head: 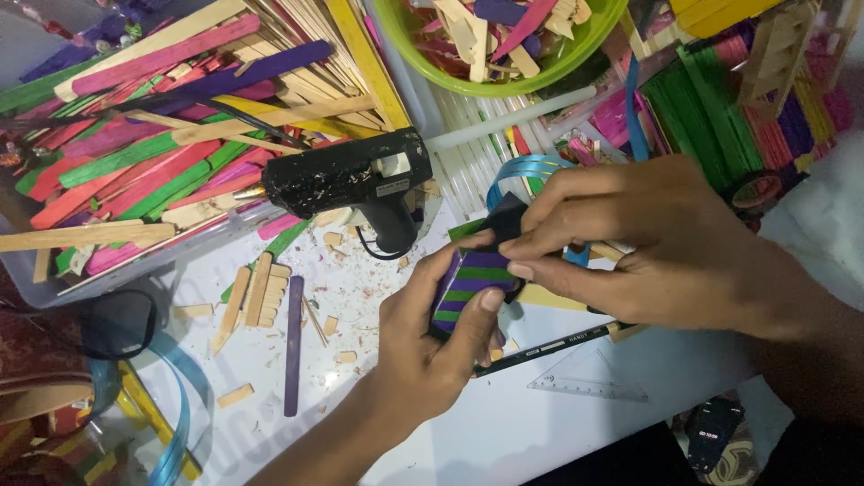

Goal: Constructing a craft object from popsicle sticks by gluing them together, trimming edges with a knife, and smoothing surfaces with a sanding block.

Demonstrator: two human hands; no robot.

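Your left hand (423,346) cups a small panel of purple and green sticks (468,288), held just below the black glue gun (351,184); your right hand (630,243) pinches its top edge. Right of the gun sits a green bowl (468,81); left, a tray of coloured sticks (117,270). A pencil (549,346) and clear set square (589,378) lie under your hands.

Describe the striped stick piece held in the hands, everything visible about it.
The striped piece is a small flat panel that looks made of craft sticks set side by side, in alternating purple and green bands. It is held tilted above the white table. The left hand cups it from below, thumb along its right edge. The right hand pinches its top, where something black sits under the fingertips. Its back is hidden.
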